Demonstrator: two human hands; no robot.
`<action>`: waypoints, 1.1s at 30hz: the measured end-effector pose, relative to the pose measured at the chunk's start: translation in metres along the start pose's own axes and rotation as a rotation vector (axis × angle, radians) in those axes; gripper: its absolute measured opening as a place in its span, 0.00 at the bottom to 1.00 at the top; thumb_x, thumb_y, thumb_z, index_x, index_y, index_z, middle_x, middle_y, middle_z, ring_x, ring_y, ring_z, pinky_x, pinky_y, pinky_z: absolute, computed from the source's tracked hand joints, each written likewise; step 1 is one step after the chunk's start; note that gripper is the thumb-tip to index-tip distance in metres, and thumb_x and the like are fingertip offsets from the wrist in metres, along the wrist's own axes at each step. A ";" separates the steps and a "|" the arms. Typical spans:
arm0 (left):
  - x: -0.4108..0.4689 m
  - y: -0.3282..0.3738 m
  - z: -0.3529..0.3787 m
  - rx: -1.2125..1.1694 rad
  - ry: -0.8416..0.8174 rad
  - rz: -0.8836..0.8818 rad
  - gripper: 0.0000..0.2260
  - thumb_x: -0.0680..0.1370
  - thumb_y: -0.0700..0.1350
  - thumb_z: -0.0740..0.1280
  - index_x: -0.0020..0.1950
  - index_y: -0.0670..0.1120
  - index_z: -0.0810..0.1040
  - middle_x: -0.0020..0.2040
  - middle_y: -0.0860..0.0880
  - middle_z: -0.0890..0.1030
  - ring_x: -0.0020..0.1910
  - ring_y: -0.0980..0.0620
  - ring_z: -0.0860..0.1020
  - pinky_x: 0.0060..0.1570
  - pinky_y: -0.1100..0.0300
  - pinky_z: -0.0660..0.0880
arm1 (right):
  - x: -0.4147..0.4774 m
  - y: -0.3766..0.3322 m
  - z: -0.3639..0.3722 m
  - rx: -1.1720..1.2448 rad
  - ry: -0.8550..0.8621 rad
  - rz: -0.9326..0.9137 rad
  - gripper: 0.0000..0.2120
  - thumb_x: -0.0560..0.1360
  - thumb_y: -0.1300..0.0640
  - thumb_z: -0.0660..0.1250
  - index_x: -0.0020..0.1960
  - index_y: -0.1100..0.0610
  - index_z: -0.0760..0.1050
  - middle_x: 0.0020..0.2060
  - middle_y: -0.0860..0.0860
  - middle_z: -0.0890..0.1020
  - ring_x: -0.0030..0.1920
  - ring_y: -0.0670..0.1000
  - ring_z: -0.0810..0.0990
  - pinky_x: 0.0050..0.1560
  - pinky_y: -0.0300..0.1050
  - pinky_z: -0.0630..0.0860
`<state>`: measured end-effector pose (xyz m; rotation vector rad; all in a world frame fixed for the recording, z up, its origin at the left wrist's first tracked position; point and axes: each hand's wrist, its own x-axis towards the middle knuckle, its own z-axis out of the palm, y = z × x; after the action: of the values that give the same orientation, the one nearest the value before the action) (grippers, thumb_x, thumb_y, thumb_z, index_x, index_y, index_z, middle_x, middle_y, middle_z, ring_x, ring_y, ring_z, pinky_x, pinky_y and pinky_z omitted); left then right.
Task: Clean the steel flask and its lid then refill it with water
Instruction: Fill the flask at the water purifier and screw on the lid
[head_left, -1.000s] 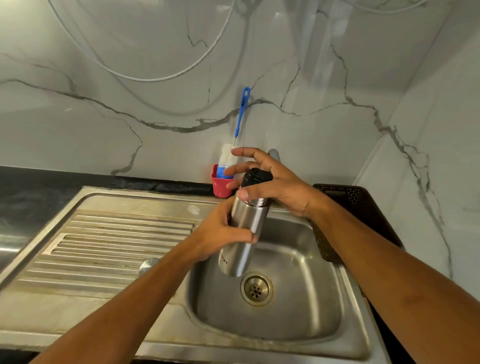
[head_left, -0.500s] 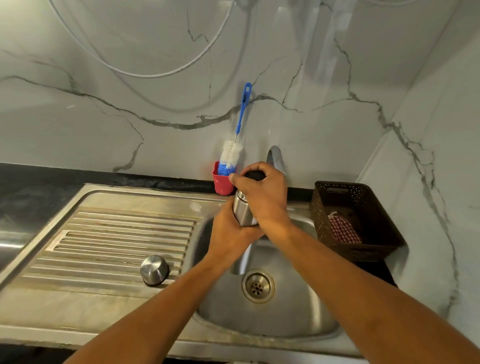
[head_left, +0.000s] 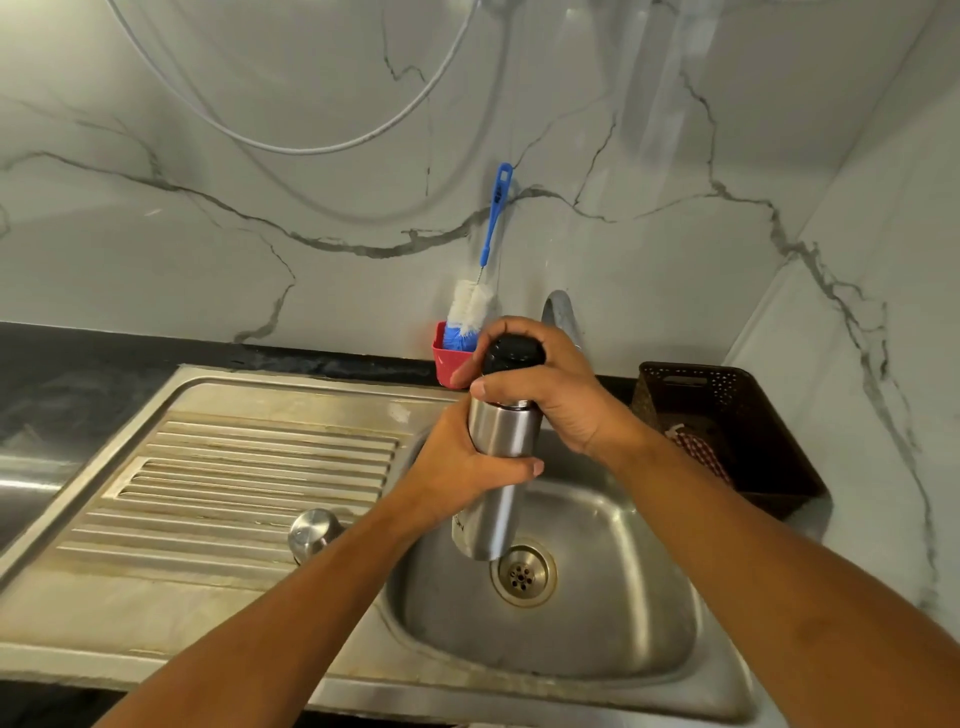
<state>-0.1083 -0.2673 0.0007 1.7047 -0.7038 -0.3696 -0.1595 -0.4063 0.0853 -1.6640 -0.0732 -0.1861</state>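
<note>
The steel flask (head_left: 498, 467) is gripped by the left hand (head_left: 462, 467); its black lid (head_left: 514, 353), not yet removed, is clasped by the right hand (head_left: 561, 395).

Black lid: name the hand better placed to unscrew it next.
Right. The right hand curls over the black lid from above; the left hand holds the steel flask, steadying it above the sink.

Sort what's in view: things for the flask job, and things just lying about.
For the job: steel flask, black lid, bottle brush, tap, sink.
Lying about: brown basket, checked cloth, white cable, round steel piece on the drainboard (purpose unclear).
</note>
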 end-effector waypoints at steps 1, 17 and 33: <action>-0.001 0.000 0.002 0.001 0.030 0.010 0.24 0.67 0.38 0.83 0.60 0.48 0.78 0.48 0.49 0.85 0.48 0.51 0.85 0.49 0.58 0.83 | 0.000 0.003 0.003 -0.014 0.059 -0.015 0.14 0.71 0.70 0.76 0.53 0.59 0.79 0.49 0.59 0.87 0.53 0.57 0.87 0.58 0.56 0.83; 0.005 -0.017 -0.062 -0.014 0.346 0.042 0.36 0.65 0.47 0.84 0.71 0.52 0.74 0.59 0.51 0.84 0.57 0.52 0.84 0.58 0.46 0.83 | 0.050 0.012 0.043 -0.239 -0.070 -0.004 0.27 0.70 0.50 0.81 0.65 0.50 0.74 0.58 0.46 0.83 0.61 0.44 0.81 0.62 0.41 0.80; -0.051 -0.086 -0.202 0.047 0.723 -0.149 0.28 0.66 0.46 0.85 0.57 0.60 0.74 0.53 0.55 0.82 0.50 0.57 0.83 0.51 0.56 0.80 | 0.063 0.154 0.175 -1.011 -0.807 0.052 0.39 0.73 0.46 0.77 0.80 0.42 0.62 0.65 0.50 0.73 0.61 0.54 0.78 0.61 0.53 0.77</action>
<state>-0.0062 -0.0701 -0.0367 1.7747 -0.0546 0.1710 -0.0590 -0.2527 -0.0714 -2.6492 -0.6246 0.6020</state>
